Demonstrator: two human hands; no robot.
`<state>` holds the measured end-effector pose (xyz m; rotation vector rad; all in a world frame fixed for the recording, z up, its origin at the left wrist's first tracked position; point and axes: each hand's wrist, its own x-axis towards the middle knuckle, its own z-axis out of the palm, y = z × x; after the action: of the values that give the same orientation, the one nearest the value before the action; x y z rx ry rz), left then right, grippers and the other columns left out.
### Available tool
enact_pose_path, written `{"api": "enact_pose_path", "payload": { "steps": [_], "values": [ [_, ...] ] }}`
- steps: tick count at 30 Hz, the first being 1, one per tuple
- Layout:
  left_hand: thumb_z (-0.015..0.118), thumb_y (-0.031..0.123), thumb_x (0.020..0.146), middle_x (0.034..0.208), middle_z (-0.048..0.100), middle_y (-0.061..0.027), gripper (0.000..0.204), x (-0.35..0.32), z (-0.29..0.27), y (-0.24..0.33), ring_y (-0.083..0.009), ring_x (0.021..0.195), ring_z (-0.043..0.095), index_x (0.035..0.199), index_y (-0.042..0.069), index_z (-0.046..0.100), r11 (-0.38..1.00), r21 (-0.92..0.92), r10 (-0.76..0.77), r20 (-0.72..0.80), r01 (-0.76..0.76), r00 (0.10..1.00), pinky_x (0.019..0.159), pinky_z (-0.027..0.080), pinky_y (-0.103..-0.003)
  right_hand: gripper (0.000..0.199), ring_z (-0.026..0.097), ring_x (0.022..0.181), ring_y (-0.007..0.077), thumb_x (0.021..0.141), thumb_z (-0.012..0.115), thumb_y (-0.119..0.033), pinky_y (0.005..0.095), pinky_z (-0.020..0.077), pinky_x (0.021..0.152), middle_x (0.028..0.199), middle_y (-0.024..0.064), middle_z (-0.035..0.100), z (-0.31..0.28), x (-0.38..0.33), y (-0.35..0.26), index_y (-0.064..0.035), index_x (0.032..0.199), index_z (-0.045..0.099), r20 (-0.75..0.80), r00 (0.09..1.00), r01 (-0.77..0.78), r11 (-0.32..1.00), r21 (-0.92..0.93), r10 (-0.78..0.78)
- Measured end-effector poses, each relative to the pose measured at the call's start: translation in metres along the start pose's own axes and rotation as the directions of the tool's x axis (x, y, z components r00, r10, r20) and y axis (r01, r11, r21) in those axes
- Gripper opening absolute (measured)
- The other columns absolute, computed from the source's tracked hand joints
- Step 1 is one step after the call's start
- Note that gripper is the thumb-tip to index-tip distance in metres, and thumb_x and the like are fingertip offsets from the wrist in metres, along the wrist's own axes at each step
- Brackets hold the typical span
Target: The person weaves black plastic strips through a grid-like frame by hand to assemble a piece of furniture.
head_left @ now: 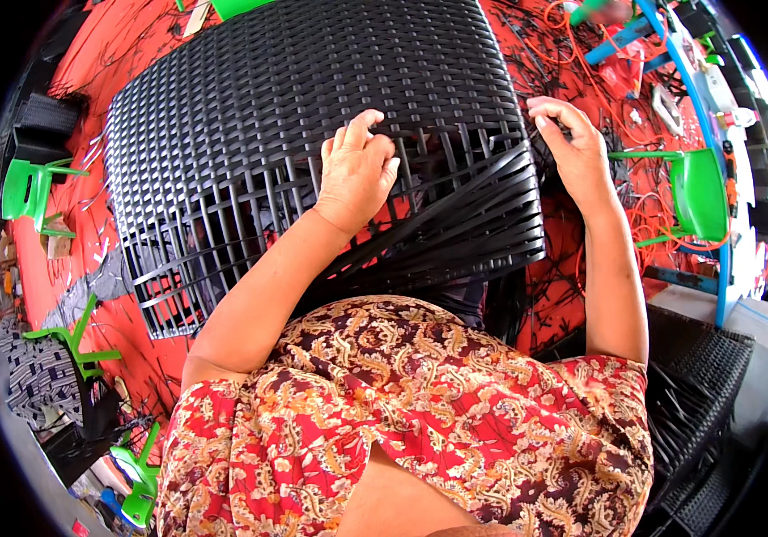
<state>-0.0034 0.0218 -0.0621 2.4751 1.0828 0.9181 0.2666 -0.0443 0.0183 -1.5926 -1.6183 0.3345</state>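
A large black woven panel (303, 80), made of flat plastic strips over thin dark bars, lies in front of me. Its far part is tightly woven; toward me the bars (263, 197) show bare. My left hand (355, 174) is over the border of the weave with its fingers curled, and what they hold, if anything, is hidden. Just off the panel's right edge, my right hand (576, 148) has thumb and forefinger brought together in a pinch; anything between them is too small to make out. A bundle of loose black strips (464, 219) slants across the near right part.
Red sheeting (71, 273) littered with black scraps covers the ground. Green chairs stand left (30, 190) and right (699, 192). Orange hose (657, 215) coils near a blue metal frame (715, 116) on the right. More black wickerwork (706, 367) sits beside my right elbow.
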Motion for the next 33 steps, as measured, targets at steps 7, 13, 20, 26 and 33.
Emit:
{"api": "enact_pose_path", "payload": {
  "steps": [7, 13, 20, 26, 33],
  "values": [
    [0.069, 0.012, 0.072, 0.096, 0.054, -0.0003, 0.023, 0.016, 0.012, 0.018, -0.0202, 0.089, 0.053, 0.094, 0.013, 0.064, 0.961, 0.026, 0.274, 0.077, -0.277, 0.959, 0.082, 0.039, -0.037, 0.018, 0.056, 0.104, 0.025, 0.085, 0.062, -0.022, 0.0386, 0.0348, 0.096, 0.099, 0.0065, 0.064, 0.006, -0.035, 0.003, -0.0092, 0.097, 0.064, 0.305, 0.946, 0.236, 0.882, -0.408, -0.112],
    [0.066, 0.011, 0.073, 0.083, 0.053, -0.0018, 0.012, 0.021, 0.023, 0.01, -0.0212, 0.082, 0.053, 0.083, 0.01, 0.061, 0.93, 0.108, 0.339, 0.122, -0.352, 0.933, 0.075, 0.043, -0.035, 0.013, 0.057, 0.077, 0.0263, 0.084, 0.062, -0.02, 0.0383, 0.0433, 0.076, 0.076, 0.0064, 0.06, 0.013, -0.03, 0.014, -0.0111, 0.092, 0.062, 0.25, 0.966, 0.007, 0.955, -0.298, 0.071],
    [0.06, 0.008, 0.068, 0.076, 0.047, -0.0042, 0.008, 0.02, 0.027, 0.014, -0.0225, 0.077, 0.052, 0.074, 0.009, 0.055, 0.887, 0.22, 0.383, 0.142, -0.407, 0.913, 0.071, 0.044, -0.034, 0.019, 0.055, 0.085, 0.0279, 0.077, 0.064, -0.012, 0.0387, 0.0476, 0.073, 0.084, 0.0055, 0.055, 0.028, -0.008, 0.015, -0.0126, 0.096, 0.061, 0.34, 0.932, 0.27, 0.869, -0.414, -0.128],
    [0.061, 0.006, 0.065, 0.083, 0.049, -0.0056, 0.01, 0.022, 0.025, 0.012, -0.0215, 0.082, 0.052, 0.073, 0.008, 0.056, 0.943, 0.124, 0.292, 0.126, -0.307, 0.948, 0.073, 0.043, -0.034, 0.013, 0.052, 0.096, 0.0243, 0.075, 0.067, -0.012, 0.0383, 0.0438, 0.083, 0.097, 0.0025, 0.051, 0.032, 0.007, 0.017, -0.0109, 0.086, 0.062, 0.445, 0.883, 0.347, 0.846, -0.405, -0.149],
    [0.058, 0.007, 0.085, 0.098, 0.048, -0.0084, 0.009, 0.022, 0.012, 0.008, -0.0211, 0.086, 0.054, 0.081, 0.0, 0.058, 0.932, -0.36, 0.017, 0.176, 0.048, 0.984, 0.077, 0.046, -0.029, 0.011, 0.051, 0.098, 0.0263, 0.08, 0.062, -0.01, 0.0359, 0.0399, 0.09, 0.103, 0.0071, 0.051, 0.016, 0.004, 0.03, -0.0035, 0.074, 0.055, 0.496, 0.862, 0.226, 0.956, -0.189, -0.106]
  ]
}}
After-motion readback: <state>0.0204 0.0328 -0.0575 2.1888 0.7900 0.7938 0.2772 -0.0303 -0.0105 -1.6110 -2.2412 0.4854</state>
